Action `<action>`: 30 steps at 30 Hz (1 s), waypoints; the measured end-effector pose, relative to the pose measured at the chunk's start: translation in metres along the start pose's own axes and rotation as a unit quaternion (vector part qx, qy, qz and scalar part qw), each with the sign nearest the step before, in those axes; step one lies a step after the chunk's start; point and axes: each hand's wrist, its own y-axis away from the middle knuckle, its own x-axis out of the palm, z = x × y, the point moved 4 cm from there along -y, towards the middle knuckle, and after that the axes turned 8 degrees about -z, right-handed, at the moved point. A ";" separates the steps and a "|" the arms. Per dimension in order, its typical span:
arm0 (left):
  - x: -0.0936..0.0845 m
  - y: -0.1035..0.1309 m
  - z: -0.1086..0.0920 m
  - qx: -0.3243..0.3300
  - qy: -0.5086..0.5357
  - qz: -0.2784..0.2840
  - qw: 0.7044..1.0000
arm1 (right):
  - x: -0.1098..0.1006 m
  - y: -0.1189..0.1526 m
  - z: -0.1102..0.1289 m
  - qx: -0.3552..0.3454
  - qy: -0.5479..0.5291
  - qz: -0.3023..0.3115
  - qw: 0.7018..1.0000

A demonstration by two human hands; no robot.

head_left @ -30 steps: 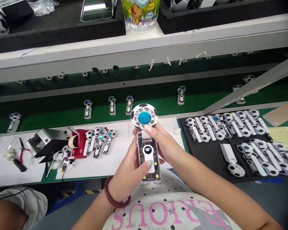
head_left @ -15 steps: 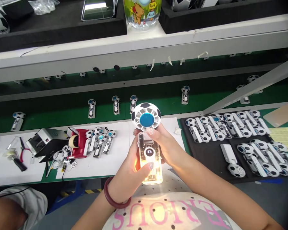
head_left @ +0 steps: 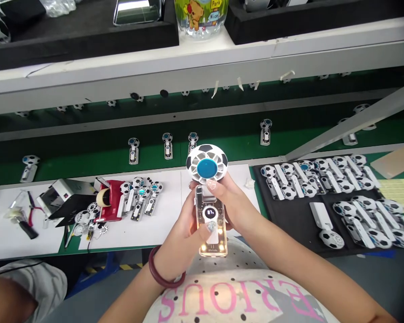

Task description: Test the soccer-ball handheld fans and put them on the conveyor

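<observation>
Between my two hands, in front of my body, I hold a handheld fan (head_left: 202, 197) with a round football-patterned head and a blue centre. Its clear body shows a circuit board, a small display that appears to read 87, and a few glowing yellow lights near the bottom. My left hand (head_left: 188, 235) wraps the body from the left, its thumb lying on the front below the display. Around the neck, just under the head, my right hand (head_left: 231, 197) is closed, with the thumb in front. The fingers behind the fan are hidden.
A black foam tray (head_left: 289, 220) of similar fans lies on the right. On the left are a red tape dispenser (head_left: 116, 197), several fans, a black-and-white machine (head_left: 67, 197) and pliers (head_left: 30, 211). Behind runs a green conveyor (head_left: 229, 139) carrying fans, under a shelf edge (head_left: 138, 72).
The fan's bright yellow glow has dimmed to a few separate lights, and the display is clearer. Fans on the green conveyor have shifted right. My hands keep their hold.
</observation>
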 end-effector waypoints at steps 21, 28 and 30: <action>0.002 -0.002 -0.006 0.030 -0.067 -0.007 0.997 | 0.002 -0.001 0.001 -0.017 -0.042 0.005 0.999; 0.000 -0.001 -0.003 0.020 -0.054 -0.011 0.998 | 0.001 0.000 -0.001 -0.001 -0.018 -0.001 1.000; -0.001 -0.001 -0.002 0.022 -0.049 -0.013 0.998 | 0.000 0.001 -0.002 0.003 -0.008 -0.003 1.000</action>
